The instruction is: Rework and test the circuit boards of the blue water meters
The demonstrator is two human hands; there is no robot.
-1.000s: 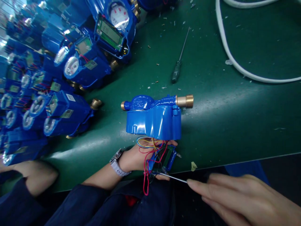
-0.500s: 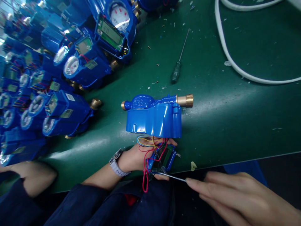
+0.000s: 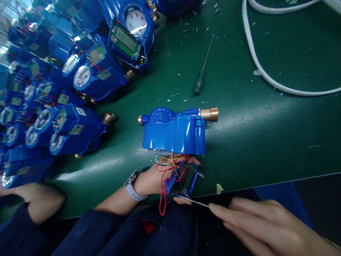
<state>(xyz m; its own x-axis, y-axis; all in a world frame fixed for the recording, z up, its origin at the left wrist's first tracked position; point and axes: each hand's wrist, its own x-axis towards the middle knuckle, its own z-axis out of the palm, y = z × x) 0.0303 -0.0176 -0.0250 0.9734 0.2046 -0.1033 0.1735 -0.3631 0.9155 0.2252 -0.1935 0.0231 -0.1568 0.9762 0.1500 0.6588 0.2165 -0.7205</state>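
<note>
A blue water meter [image 3: 173,137] with brass threaded ends lies on its side before me. Colored wires run from it to a small blue-framed circuit board module [image 3: 190,177], which my left hand [image 3: 153,177] grips at the table edge. Red wires [image 3: 162,204] loop down from the module, and a small spring sticks out on its right side. My right hand [image 3: 261,218] is closed on a screwdriver [image 3: 199,203]. Its thin metal shaft reaches the module's lower edge; the handle is hidden in my palm.
Rows of blue water meters [image 3: 77,124] crowd the left side. Another screwdriver [image 3: 201,78] lies beyond the meter among scattered small screws. A white cable [image 3: 259,67] curves at the right. A person's arm [image 3: 46,201] rests at lower left. A yellowish scrap [image 3: 219,188] sits by the table edge.
The screwdriver's shaft and my right hand have shifted very slightly left. The red wire loop has swung a little left. My left hand keeps its hold on the module.
</note>
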